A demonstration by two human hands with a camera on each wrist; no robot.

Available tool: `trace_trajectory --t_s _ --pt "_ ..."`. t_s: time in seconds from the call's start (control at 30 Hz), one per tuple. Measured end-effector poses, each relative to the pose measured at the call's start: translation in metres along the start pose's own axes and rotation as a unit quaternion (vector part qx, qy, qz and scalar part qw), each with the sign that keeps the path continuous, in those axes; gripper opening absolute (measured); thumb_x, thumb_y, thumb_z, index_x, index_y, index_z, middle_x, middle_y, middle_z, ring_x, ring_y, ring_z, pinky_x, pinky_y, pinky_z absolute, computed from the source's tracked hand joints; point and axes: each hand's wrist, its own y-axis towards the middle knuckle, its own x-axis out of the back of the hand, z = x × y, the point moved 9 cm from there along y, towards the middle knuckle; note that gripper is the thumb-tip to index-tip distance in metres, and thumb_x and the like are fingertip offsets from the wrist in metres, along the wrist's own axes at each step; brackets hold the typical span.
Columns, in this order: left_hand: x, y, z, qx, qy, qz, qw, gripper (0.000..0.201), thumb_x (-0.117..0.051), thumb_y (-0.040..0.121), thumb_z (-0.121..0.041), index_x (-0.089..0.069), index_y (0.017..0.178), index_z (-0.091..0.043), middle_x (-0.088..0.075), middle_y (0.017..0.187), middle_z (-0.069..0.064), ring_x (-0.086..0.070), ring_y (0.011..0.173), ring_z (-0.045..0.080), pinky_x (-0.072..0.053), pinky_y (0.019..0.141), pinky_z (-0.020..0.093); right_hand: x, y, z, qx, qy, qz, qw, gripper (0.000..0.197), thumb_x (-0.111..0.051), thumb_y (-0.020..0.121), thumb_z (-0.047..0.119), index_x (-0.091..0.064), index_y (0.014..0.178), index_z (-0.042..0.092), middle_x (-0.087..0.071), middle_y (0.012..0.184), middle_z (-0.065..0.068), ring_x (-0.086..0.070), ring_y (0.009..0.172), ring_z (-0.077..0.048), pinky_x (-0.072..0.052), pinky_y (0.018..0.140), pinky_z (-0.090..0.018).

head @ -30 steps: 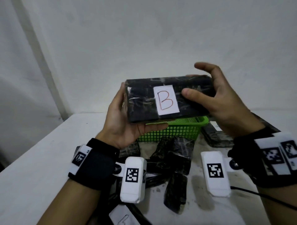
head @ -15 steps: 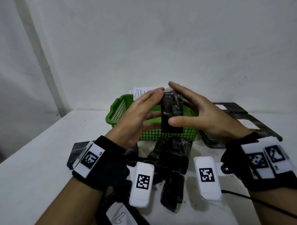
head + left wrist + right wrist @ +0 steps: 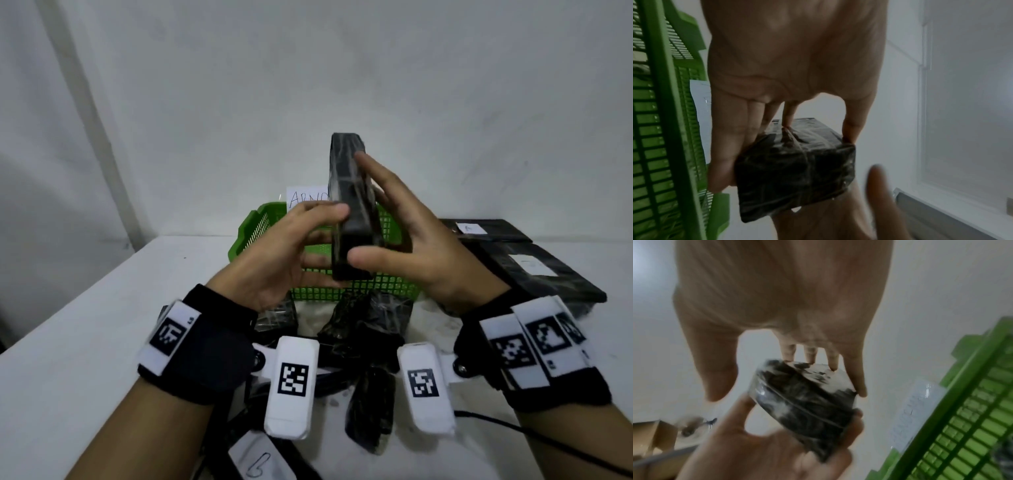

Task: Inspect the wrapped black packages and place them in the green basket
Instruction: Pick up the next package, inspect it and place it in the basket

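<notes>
A wrapped black package (image 3: pixel 349 192) stands upright on its narrow edge above the green basket (image 3: pixel 260 222). My left hand (image 3: pixel 325 236) pinches its lower part, thumb on one face and fingers on the other, as the left wrist view shows on the package (image 3: pixel 795 170). My right hand (image 3: pixel 387 219) lies with straight fingers flat against the package's right face, its thumb stretched out in front. In the right wrist view the fingertips touch the package (image 3: pixel 807 402) and the thumb stands apart. The "B" label is hidden.
Several loose wrapped black packages (image 3: pixel 366 322) lie on the white table (image 3: pixel 85 325) in front of the basket. Flat black packages with white labels (image 3: pixel 534 270) are stacked at the right. A handwritten paper sign (image 3: pixel 306 197) stands behind the basket. A cable (image 3: pixel 548 442) runs at the lower right.
The package was held flat with its "B" label facing me. It has been turned onto its edge and then lifted higher over the basket, with the right fingers straightened along it.
</notes>
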Motion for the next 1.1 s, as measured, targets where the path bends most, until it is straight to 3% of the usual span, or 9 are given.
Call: trace_trajectory --t_s 0.1,0.2,0.3,0.43,0.63,0.8,0.93,1.0,1.1 --pt "0.003 0.004 -0.001 -0.028 0.014 0.0 1.0 0.06 -0.07 0.074 -0.02 -0.047 0.13 -0.028 -0.071 0.118 0.01 -0.072 0.1 0.036 -0.057 0.089 0.056 0.016 -0.001 -0.016 -0.086 0.052 -0.073 0.992 0.098 -0.067 0.068 0.073 -0.02 0.152 0.057 -0.023 0.164 0.021 -0.034 0.147 -0.007 -0.037 0.116 -0.051" --pt "0.0 0.001 -0.004 -0.067 0.081 0.023 0.994 0.072 -0.07 0.071 -0.005 -0.045 0.13 -0.037 -0.065 0.126 0.002 -0.07 0.107 0.028 -0.056 0.092 0.051 0.021 -0.003 -0.036 -0.166 0.099 -0.085 0.977 0.11 -0.066 0.06 0.076 -0.023 0.156 0.042 -0.051 0.151 0.007 -0.054 0.131 -0.009 -0.05 0.105 -0.048" --pt "-0.008 -0.001 -0.002 -0.083 0.102 0.063 0.989 0.077 -0.066 0.072 0.002 -0.042 0.134 -0.038 -0.062 0.129 -0.001 -0.07 0.105 0.019 -0.058 0.08 0.035 0.024 -0.003 -0.037 -0.161 0.125 -0.101 0.974 0.094 -0.076 0.066 0.062 -0.044 0.147 0.026 -0.075 0.116 0.001 -0.072 0.107 -0.016 -0.057 0.094 -0.052" --pt "-0.013 -0.002 -0.002 -0.086 0.08 0.071 0.99 0.072 -0.061 0.074 0.0 -0.045 0.13 -0.04 -0.065 0.118 -0.003 -0.07 0.094 0.012 -0.059 0.079 0.042 0.03 -0.003 -0.027 -0.117 0.1 -0.168 0.974 0.077 -0.076 0.061 0.063 -0.059 0.125 0.022 -0.078 0.101 -0.002 -0.076 0.09 -0.016 -0.058 0.067 -0.041" --pt "0.004 -0.003 -0.015 -0.151 0.211 0.007 0.966 0.082 -0.077 0.074 -0.014 -0.039 0.141 -0.043 -0.051 0.144 -0.016 -0.051 0.133 0.008 -0.046 0.108 0.05 0.02 0.0 -0.025 -0.105 0.164 -0.088 0.977 0.085 -0.083 0.064 0.052 -0.048 0.139 0.033 -0.067 0.13 0.007 -0.068 0.116 -0.018 -0.058 0.092 -0.051" --pt "0.007 -0.007 -0.027 -0.232 0.279 -0.052 0.93 0.077 -0.071 0.08 -0.025 -0.033 0.142 -0.049 -0.045 0.147 -0.017 -0.044 0.138 0.016 -0.046 0.103 0.06 0.006 0.002 0.0 -0.089 0.297 -0.02 0.951 0.074 -0.076 0.074 0.061 -0.053 0.137 0.029 -0.06 0.139 0.005 -0.056 0.131 -0.021 -0.059 0.085 -0.051" --pt "0.003 -0.007 -0.029 -0.272 0.292 -0.046 0.916 0.077 -0.073 0.083 -0.019 -0.037 0.149 -0.035 -0.046 0.149 -0.01 -0.045 0.138 0.012 -0.05 0.105 0.043 0.013 0.003 0.002 -0.063 0.247 -0.089 0.963 0.041 -0.067 0.079 0.021 -0.059 0.119 0.018 -0.067 0.114 0.005 -0.07 0.101 -0.013 -0.061 0.072 -0.042" --pt "-0.001 -0.006 -0.027 -0.291 0.312 -0.034 0.904 0.078 -0.075 0.085 -0.01 -0.037 0.152 -0.021 -0.046 0.151 -0.005 -0.042 0.141 0.012 -0.046 0.107 0.03 0.017 0.002 0.004 -0.032 0.201 -0.131 0.97 0.04 -0.066 0.076 0.017 -0.057 0.115 0.015 -0.067 0.102 0.008 -0.071 0.091 -0.01 -0.06 0.071 -0.037" --pt "0.002 -0.002 -0.021 -0.264 0.298 -0.012 0.917 0.08 -0.073 0.087 -0.005 -0.034 0.154 -0.024 -0.046 0.152 -0.007 -0.041 0.142 0.011 -0.047 0.105 0.025 0.019 0.0 0.007 -0.001 0.111 -0.164 0.98 0.037 -0.066 0.074 0.027 -0.058 0.109 0.023 -0.068 0.103 0.006 -0.07 0.099 -0.018 -0.062 0.077 -0.044"
